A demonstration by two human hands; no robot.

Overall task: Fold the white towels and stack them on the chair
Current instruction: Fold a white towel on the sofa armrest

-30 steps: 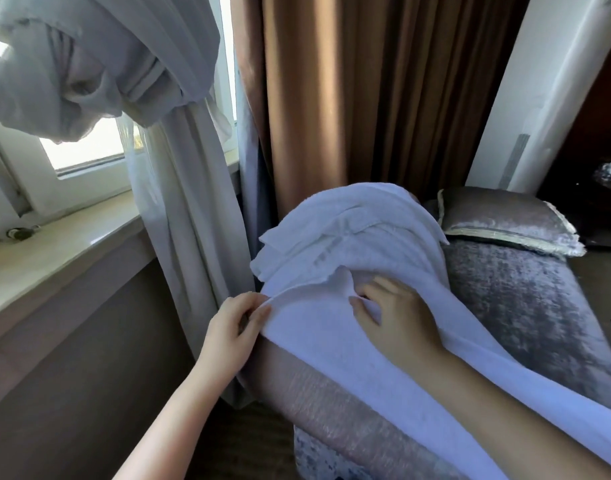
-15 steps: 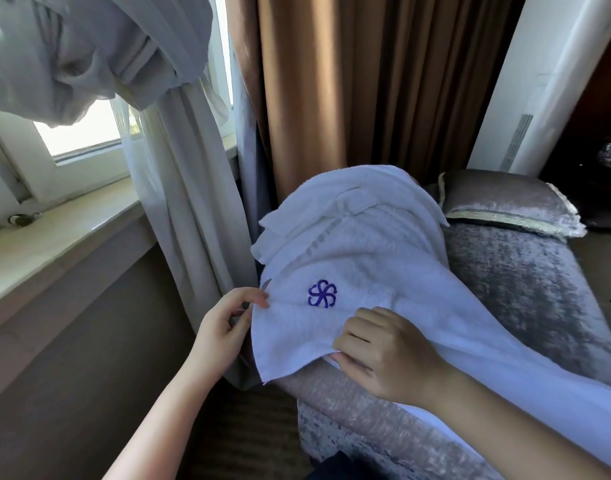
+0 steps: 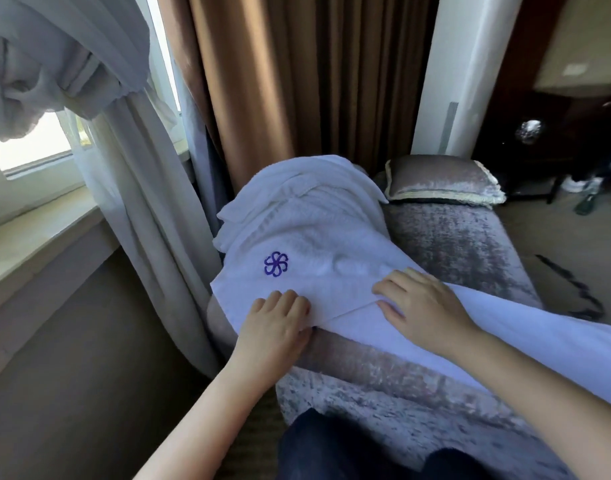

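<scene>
A white towel (image 3: 318, 244) with a purple flower emblem (image 3: 275, 264) lies draped over the raised end of the grey velvet chair (image 3: 453, 244). Its end is folded back over itself. More white towel layers (image 3: 297, 181) are bunched beneath it at the top. The same towel runs on to the lower right (image 3: 539, 344). My left hand (image 3: 276, 320) rests on the folded flap's near edge with bent fingers; its thumb is hidden. My right hand (image 3: 422, 303) lies flat on the flap's edge further right.
A grey cushion (image 3: 442, 181) sits at the chair's far end. Pale and brown curtains (image 3: 262, 81) hang close behind, with a window sill (image 3: 37, 230) at the left. A white column (image 3: 470, 64) and dark furniture stand at the right. My dark trouser leg (image 3: 332, 445) touches the chair front.
The towel's end has been turned over, which brought the purple emblem into view. Both hands moved down and right to the fold's near edge. The left no longer pinches the corner.
</scene>
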